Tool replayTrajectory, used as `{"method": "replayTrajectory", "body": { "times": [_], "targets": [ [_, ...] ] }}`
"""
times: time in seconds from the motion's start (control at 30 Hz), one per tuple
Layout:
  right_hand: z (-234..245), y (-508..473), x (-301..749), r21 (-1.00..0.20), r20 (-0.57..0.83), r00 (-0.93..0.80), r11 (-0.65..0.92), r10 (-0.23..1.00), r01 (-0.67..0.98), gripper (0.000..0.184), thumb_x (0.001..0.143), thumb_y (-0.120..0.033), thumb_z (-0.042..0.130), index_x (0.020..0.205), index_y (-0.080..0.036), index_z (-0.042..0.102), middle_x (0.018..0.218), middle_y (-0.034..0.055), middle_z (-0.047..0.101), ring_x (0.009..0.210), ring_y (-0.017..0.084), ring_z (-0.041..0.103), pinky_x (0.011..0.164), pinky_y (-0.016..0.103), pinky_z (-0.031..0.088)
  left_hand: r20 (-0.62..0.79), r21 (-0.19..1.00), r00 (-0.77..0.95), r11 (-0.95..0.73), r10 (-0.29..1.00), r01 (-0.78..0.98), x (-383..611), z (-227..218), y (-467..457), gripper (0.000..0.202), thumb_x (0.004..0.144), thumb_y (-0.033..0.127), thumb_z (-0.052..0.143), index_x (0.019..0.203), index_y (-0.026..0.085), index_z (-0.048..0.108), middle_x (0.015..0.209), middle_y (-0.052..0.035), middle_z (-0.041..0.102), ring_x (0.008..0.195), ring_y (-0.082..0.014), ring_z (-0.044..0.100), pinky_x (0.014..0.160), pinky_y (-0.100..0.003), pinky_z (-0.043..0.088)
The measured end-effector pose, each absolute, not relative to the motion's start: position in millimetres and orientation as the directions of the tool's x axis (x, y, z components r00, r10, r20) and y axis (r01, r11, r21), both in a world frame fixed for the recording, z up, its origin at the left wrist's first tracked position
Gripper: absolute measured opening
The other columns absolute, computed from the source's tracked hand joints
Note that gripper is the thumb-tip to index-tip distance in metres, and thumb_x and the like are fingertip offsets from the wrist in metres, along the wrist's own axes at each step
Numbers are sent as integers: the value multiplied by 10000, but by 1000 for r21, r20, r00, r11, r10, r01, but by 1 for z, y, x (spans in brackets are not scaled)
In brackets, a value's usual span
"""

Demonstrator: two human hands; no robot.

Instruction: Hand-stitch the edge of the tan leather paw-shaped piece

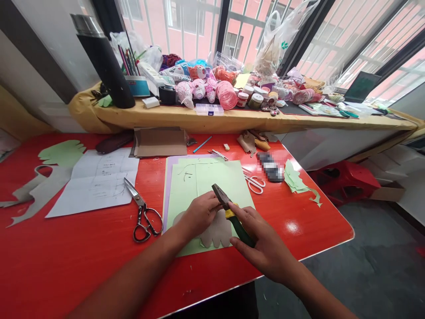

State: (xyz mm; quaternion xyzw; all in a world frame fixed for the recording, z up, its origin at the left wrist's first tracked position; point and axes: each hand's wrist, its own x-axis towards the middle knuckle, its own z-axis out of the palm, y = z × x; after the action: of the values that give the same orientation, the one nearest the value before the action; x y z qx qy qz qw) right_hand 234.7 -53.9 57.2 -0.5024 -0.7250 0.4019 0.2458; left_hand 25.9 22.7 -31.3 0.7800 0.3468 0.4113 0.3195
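My right hand (265, 246) is closed round the green and yellow handles of a pair of pliers (229, 212), whose dark jaws point up and away over the light green paper (212, 186). My left hand (199, 215) is curled with its fingertips pinched just beside the plier jaws; whatever it pinches is too small to make out. Under both hands lies a grey cut-out shape (217, 232) with rounded lobes, resting on the green sheet.
Large metal scissors (142, 212) lie left of the green sheet, small white-handled scissors (254, 182) right of it. White paper (96, 181), grey and green cut-outs (49, 177), cardboard (159, 141) and green scraps (295, 179) sit on the red table (66, 257). A cluttered windowsill shelf (232, 119) runs behind.
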Motion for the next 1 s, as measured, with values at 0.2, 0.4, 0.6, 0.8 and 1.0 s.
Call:
{"method": "replayTrajectory", "body": {
  "times": [0.2,0.4,0.6,0.8,1.0],
  "targets": [
    [67,-52,232,-607,164,-339,366,926,706,728,971,-232,581,1626,-419,322,1182,75,541,816,185,601,663,297,528,411,801,412,-538,813,264,26,-35,23,192,1017,181,544,966,190,730,949,-46,672,841,-162,651,787,-279,541],
    [51,-46,235,-559,-36,-361,281,932,780,738,947,-190,564,1622,-389,343,1049,41,543,668,142,554,603,277,516,398,800,411,-529,820,283,26,-35,24,180,1025,210,553,966,193,723,944,-44,668,856,-170,656,809,-292,532],
    [84,-43,238,-540,152,-357,380,922,751,712,961,-224,592,1610,-401,358,1165,64,576,778,178,614,707,323,559,394,818,409,-517,823,253,26,-31,23,194,1020,194,552,917,193,718,944,-46,669,842,-161,644,781,-273,526],
    [90,-40,232,-471,207,-332,392,920,790,763,962,-220,583,1642,-406,292,1206,88,558,822,194,624,699,320,543,394,817,413,-519,821,253,25,-35,23,193,1015,189,550,936,192,725,945,-49,681,846,-169,658,790,-284,543],
    [59,-42,232,-451,-49,-424,359,904,817,769,930,-182,573,1629,-395,335,1124,61,544,724,157,577,676,312,518,421,795,414,-548,807,261,25,-38,24,182,1015,185,542,1030,195,722,996,-58,694,925,-190,665,855,-312,548]
  ]
}}
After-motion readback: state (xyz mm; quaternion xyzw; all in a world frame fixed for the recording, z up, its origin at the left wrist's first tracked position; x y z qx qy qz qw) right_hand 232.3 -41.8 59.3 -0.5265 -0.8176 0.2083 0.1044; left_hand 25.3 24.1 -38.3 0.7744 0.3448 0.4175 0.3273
